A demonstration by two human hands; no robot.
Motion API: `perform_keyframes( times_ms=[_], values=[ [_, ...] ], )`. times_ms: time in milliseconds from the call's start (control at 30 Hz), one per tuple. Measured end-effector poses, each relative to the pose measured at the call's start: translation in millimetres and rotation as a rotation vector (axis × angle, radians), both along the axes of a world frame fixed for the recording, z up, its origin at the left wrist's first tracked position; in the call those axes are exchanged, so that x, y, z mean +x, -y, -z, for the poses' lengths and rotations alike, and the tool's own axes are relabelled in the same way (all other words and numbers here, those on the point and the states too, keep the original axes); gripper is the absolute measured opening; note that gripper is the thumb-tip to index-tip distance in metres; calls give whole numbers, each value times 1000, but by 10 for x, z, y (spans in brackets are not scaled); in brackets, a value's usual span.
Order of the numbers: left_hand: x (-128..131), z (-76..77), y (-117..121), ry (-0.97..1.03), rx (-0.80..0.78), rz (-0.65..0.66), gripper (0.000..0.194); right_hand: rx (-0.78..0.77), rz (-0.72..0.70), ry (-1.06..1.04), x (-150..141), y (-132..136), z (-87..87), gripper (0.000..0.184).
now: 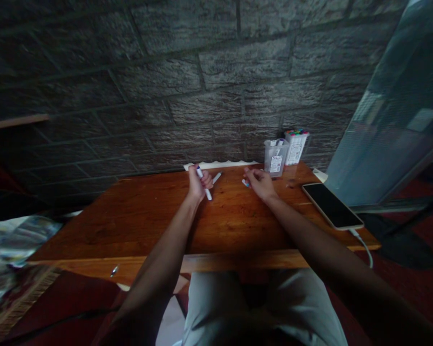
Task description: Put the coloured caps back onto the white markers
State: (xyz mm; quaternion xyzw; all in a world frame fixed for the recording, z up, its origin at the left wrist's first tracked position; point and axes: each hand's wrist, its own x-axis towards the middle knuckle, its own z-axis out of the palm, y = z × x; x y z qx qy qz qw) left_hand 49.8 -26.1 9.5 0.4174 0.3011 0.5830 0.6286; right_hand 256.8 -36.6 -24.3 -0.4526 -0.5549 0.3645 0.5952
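My left hand [198, 184] is closed around a white marker [206, 191] with a blue cap end that sticks out above and below the fist. A second white marker [217, 177] lies on the wooden table [137, 216] just right of that hand. My right hand [260, 182] rests on the table with fingers curled over a small blue-tipped marker [245, 183]. Behind the right hand stand two clear marker boxes: a nearly empty one [276, 157] and a full one [296, 146] with coloured caps.
A phone [332, 205] lies face up at the table's right side, with a white cable [364, 245] running off the edge. A white paper strip [220, 165] lies along the stone wall. A grey panel [393, 110] leans at right. Cloth [10, 250] lies at left.
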Motion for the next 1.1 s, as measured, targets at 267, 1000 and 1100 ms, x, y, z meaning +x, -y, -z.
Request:
perform_keyframes(
  times_ms=[267, 1000, 1100],
  values=[
    [47, 0, 19, 2, -81, -44, 60, 33, -14, 51, 9, -34, 64, 52],
    [69, 292, 183, -720, 388, -22, 24, 63, -68, 100, 28, -101, 117, 43],
    [104, 280, 208, -759, 462, -5, 26, 92, -119, 158, -10, -89, 160, 38]
  ],
)
